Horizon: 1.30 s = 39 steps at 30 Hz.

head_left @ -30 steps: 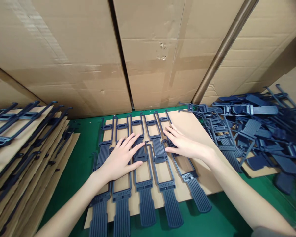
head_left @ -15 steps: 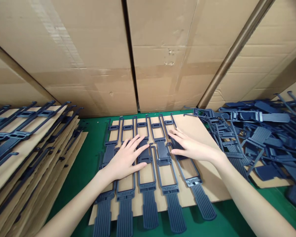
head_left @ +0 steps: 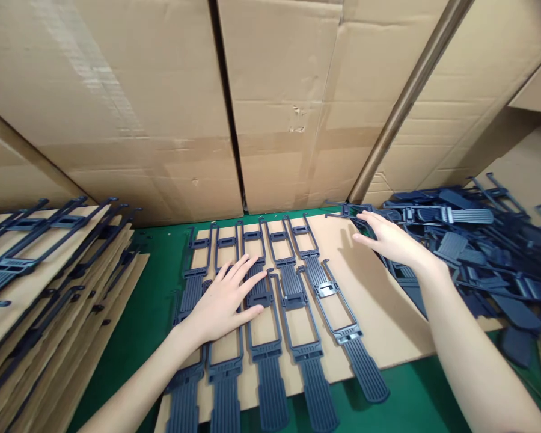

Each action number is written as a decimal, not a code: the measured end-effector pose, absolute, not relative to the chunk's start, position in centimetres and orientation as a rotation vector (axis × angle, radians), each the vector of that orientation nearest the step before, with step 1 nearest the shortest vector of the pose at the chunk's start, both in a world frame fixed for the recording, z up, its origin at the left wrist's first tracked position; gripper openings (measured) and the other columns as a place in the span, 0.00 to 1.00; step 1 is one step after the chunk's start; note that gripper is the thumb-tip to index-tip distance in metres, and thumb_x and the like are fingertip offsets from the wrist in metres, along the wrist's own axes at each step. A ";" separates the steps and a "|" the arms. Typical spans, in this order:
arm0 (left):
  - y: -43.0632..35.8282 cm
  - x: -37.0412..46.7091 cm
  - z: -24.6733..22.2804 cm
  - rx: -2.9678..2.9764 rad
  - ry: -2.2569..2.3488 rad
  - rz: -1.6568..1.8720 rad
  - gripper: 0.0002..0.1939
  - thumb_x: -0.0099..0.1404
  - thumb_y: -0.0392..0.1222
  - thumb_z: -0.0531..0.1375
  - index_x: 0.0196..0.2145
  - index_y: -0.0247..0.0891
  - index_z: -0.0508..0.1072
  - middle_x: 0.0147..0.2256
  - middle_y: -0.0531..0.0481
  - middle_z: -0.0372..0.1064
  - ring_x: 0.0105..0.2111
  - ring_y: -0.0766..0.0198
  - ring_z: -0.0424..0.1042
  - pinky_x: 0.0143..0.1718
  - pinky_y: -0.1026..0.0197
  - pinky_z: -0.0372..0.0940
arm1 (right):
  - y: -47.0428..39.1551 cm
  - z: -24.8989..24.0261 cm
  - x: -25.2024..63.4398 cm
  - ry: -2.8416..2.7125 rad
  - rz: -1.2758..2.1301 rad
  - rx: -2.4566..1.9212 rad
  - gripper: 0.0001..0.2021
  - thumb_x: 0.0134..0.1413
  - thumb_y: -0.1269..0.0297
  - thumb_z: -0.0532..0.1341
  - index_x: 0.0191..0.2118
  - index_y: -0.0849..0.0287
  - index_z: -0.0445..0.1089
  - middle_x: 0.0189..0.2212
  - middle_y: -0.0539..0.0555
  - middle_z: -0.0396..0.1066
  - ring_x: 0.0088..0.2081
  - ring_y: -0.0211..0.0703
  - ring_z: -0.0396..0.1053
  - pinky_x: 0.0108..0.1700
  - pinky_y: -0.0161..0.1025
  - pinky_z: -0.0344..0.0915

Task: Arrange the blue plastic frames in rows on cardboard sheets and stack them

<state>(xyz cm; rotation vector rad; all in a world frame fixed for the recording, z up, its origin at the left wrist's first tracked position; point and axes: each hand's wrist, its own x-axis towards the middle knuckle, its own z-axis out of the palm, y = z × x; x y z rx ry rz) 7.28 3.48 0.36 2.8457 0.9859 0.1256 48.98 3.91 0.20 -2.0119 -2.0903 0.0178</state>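
Observation:
My left hand (head_left: 225, 304) lies with its fingers spread over the dark blue plastic frames in the middle of a cardboard sheet (head_left: 388, 325). Each frame has a long open rectangle, hooked ends and a ribbed paddle; they lie in two overlapping rows. At the right end of the near row is one plastic frame (head_left: 342, 313), slightly slanted. My right hand (head_left: 392, 240) is raised, fingers outstretched and empty, in front of a heap of loose plastic frames (head_left: 469, 252). Whether its fingertips touch the heap I cannot tell.
At the left stands a stack of cardboard sheets (head_left: 94, 325) with similar frames layered between them, hooks sticking out. Tall cardboard boxes (head_left: 279, 150) line the back. Green table surface (head_left: 130, 282) shows around the sheet.
My right hand has moved off the frames on the sheet, rightward and up toward the heap. My left hand stays over the frames. The view has shifted slightly right.

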 end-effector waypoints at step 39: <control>3.7 6.9 -0.3 2.858 0.980 0.192 0.29 0.68 0.57 0.50 0.63 0.46 0.56 0.67 0.45 0.38 0.66 0.46 0.38 0.62 0.37 0.43 | 5.1 -0.3 46.8 -1.625 0.640 -1.963 0.14 0.49 0.54 0.61 0.31 0.61 0.70 0.23 0.52 0.74 0.15 0.37 0.65 0.17 0.33 0.64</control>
